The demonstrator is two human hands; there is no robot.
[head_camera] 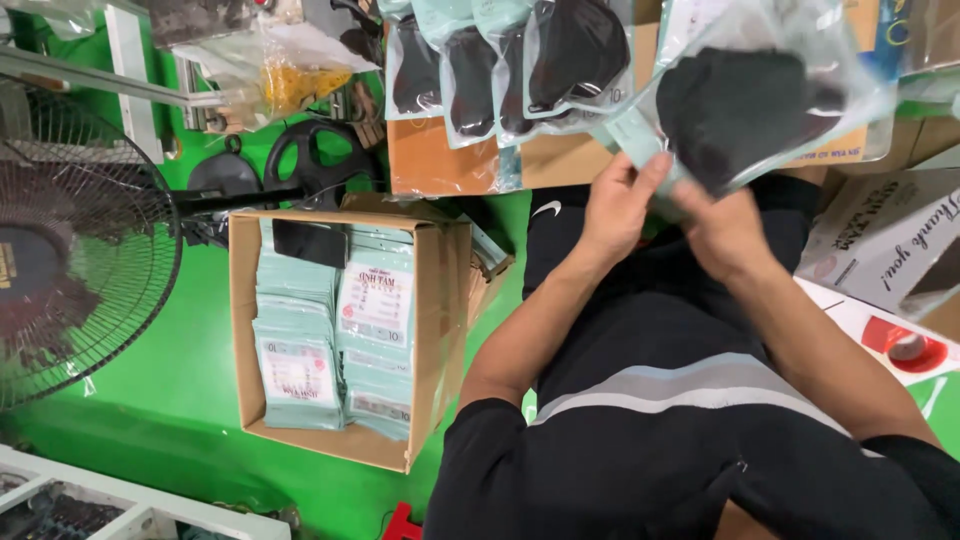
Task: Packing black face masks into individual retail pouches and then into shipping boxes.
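Head view, left hand fingers pinching clear packet of black masks; right hand gripping its lower edge

The right hand fingertips lie behind the clear packet of black masks, whose top runs off the upper edge. The row of mask packets above is likewise cut at the top. The fan is cropped on the left. In the cardboard box, lower pale green packets are buried under upper ones. The white box is cut off at the right.
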